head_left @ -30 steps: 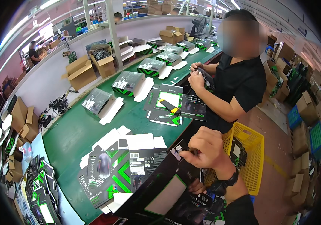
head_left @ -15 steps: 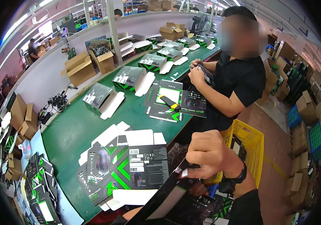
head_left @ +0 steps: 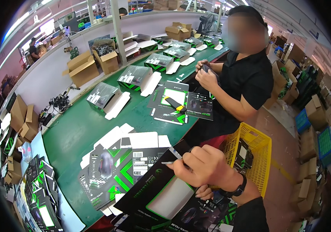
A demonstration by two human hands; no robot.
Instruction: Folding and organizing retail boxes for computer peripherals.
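While the right hand (head_left: 204,167) sits curled over the near edge of the green table (head_left: 72,131), its fingers pinch together on a thin silvery tool (head_left: 170,162) whose tip pokes out to the left. Left hand (head_left: 205,192) mostly hidden under the right one; only fingertips show, pressed to the underside edge of a black flat carton (head_left: 161,193) with green trim and a pale window. Whether that hand grips or only props it, cannot tell. Carton tilts up off the near edge, blocking the view of the table edge behind it.

Left of the carton: one unfolded black-and-green mouse box (head_left: 113,170) lying flat with white flaps spread.

Right of the table, beside the wrist: one yellow plastic crate (head_left: 258,150), holding dark packaged items (head_left: 244,152), count unclear.

Far right edge of table: a seated co-worker (head_left: 243,85) in a black shirt, both hands on a small dark object. In front of them, flat printed sheets (head_left: 181,104) and a yellow-and-black tool (head_left: 174,104).

Along the table's far length: a row of assembled grey boxes, at least three clear, first one (head_left: 102,96), more blurring toward the far corner. Open brown cardboard boxes (head_left: 81,69) on the ledge beyond.
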